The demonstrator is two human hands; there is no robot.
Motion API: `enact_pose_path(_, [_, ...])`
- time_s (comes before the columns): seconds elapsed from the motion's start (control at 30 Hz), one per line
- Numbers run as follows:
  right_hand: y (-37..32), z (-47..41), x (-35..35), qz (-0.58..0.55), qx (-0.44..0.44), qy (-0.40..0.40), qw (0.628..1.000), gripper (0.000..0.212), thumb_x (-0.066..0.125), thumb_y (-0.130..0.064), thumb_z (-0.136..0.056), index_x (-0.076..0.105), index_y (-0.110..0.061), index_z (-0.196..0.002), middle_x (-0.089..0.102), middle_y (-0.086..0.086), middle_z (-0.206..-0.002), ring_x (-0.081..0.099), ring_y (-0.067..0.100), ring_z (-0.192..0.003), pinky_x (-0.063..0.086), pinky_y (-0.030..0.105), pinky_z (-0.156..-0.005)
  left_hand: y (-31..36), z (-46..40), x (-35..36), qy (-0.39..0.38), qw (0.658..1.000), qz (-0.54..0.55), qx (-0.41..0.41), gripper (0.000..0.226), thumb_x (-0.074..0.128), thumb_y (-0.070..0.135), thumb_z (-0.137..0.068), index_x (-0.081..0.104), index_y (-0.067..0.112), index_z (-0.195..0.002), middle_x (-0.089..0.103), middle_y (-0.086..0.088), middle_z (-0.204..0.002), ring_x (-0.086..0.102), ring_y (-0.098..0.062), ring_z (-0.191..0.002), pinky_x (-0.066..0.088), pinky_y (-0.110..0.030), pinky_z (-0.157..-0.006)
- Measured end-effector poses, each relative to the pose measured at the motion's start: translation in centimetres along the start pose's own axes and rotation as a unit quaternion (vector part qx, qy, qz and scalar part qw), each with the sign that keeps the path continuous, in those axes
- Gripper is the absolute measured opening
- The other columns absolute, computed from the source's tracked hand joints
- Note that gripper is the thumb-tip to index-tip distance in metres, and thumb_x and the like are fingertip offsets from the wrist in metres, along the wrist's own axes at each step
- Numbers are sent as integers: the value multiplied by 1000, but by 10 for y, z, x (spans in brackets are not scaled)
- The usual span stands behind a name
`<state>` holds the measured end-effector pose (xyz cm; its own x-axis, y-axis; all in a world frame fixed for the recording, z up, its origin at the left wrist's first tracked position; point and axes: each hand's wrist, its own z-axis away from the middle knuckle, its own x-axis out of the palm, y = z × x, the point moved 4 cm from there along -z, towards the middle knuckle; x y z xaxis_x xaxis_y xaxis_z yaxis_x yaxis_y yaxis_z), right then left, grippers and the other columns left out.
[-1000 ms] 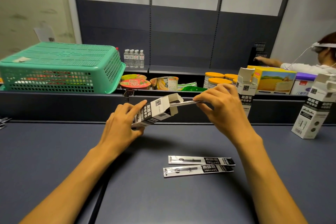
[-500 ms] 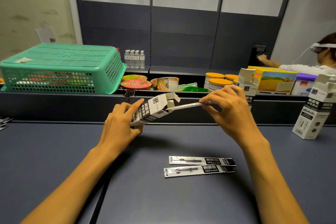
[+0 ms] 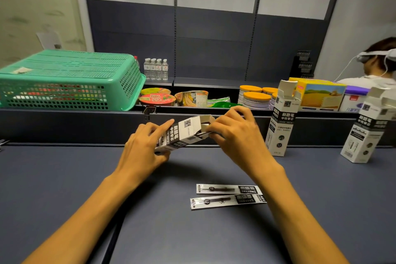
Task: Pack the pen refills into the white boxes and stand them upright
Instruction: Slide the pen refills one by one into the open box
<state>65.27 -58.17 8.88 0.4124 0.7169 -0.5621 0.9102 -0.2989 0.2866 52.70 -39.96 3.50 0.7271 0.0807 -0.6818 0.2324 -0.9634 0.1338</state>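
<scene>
My left hand (image 3: pixel 142 148) grips a white-and-black box (image 3: pixel 184 134), held tilted above the dark table with its open end to the right. My right hand (image 3: pixel 237 133) is at that opening, fingers pinched on a pen refill that is almost fully inside and mostly hidden. Two packaged refills lie flat on the table below my right wrist, one (image 3: pixel 227 189) behind the other (image 3: pixel 228 201). Two more white boxes stand upright with open flaps, one at the middle right (image 3: pixel 282 122) and one at the far right (image 3: pixel 368 130).
An upturned green basket (image 3: pixel 66 79) sits on the ledge at the back left. Behind the ledge (image 3: pixel 64 122) are noodle cups, small water bottles (image 3: pixel 156 69), orange-lidded tins (image 3: pixel 256 98) and colourful cartons. Another person with a headset (image 3: pixel 377 60) is at the far right.
My right hand moved left and pushed the refill into the box; a second ago most of the refill stuck out of the opening. The box dropped slightly lower.
</scene>
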Motion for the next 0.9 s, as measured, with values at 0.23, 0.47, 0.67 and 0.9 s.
enact_pose_path(0.23, [22,6,-11,-41,59,38,997,24,77,-29,-79,71,-20,-100,71,-4,-95,62,19,-89,34,35,-93,-3,-1,-1,5,1000,-1,-3,87,82,22,-66,42,26,-144,55,-4,-106,48,-21,-92,47,-36,-66])
enact_pose_path(0.47, [2,5,3,-69,2,0,998,13,80,-18,-77,73,-17,-88,71,0,-82,61,21,-70,40,29,-67,2,0,0,5,1000,6,12,90,84,21,-65,42,27,-144,56,-2,-107,49,-20,-93,48,-36,-66])
enact_pose_path(0.67, [9,6,5,-119,35,-4,992,25,76,-24,-80,70,-19,-104,72,-1,-97,62,18,-83,44,30,-70,2,0,0,3,1000,5,15,90,83,22,-66,40,28,-145,56,-2,-107,48,-20,-92,47,-35,-65])
enact_pose_path(0.9, [8,9,14,-135,42,-41,989,13,70,-22,-85,73,-24,-97,72,4,-87,61,23,-71,53,39,-54,5,0,1,5,1000,13,26,89,84,20,-65,43,25,-144,56,-3,-107,50,-21,-93,48,-36,-65])
